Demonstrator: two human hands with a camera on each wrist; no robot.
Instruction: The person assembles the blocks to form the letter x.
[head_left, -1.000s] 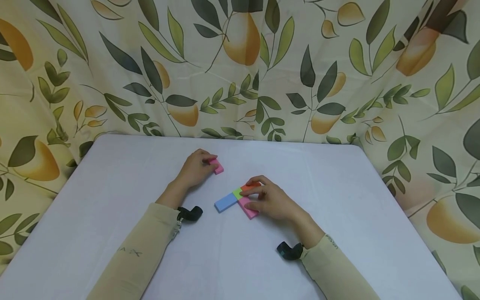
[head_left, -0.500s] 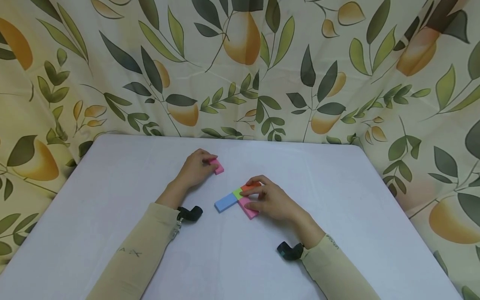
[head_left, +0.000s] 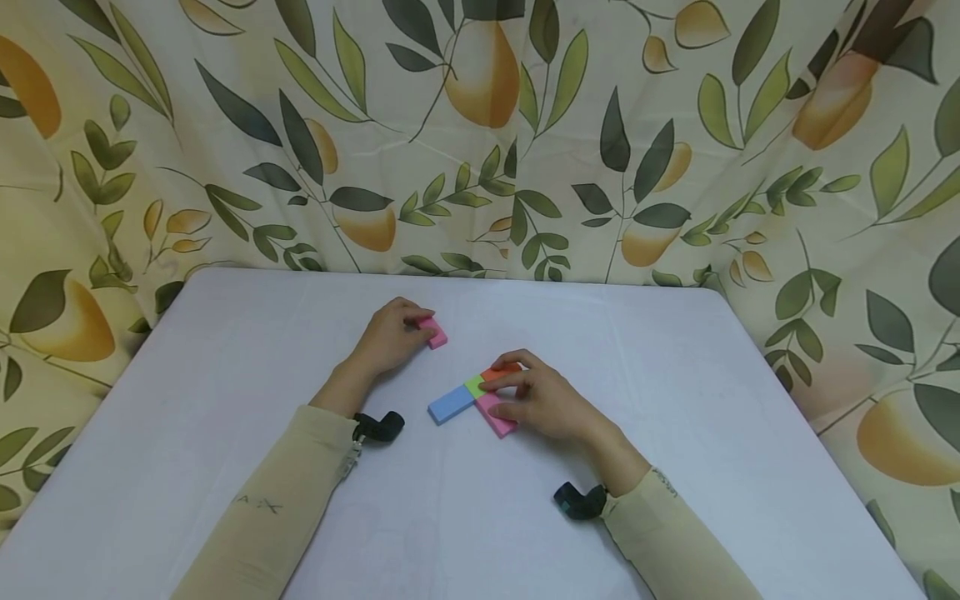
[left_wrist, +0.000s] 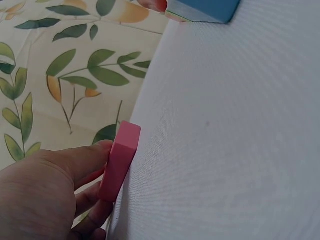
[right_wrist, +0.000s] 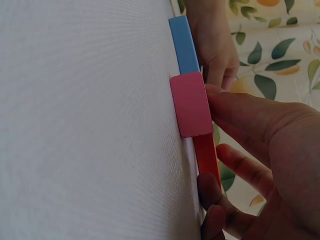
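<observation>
A small pink block (head_left: 438,337) stands out beyond the fingertips of my left hand (head_left: 393,335). Thumb and fingers pinch its sides, as the left wrist view shows from close by. Right of centre, a blue block (head_left: 452,405), a green block (head_left: 473,386), an orange block (head_left: 491,374) and a second pink block (head_left: 495,421) lie flat, joined in a T-like shape. My right hand (head_left: 551,400) rests on this shape with relaxed fingers. Its thumb lies on the pink block (right_wrist: 192,105), and other fingers touch the green and orange blocks, partly hiding them.
All the blocks lie on a white-covered table (head_left: 300,500). A patterned curtain (head_left: 480,167) with leaves and fruit hangs behind the table and at its sides. Black wrist cameras (head_left: 381,427) sit at both cuffs.
</observation>
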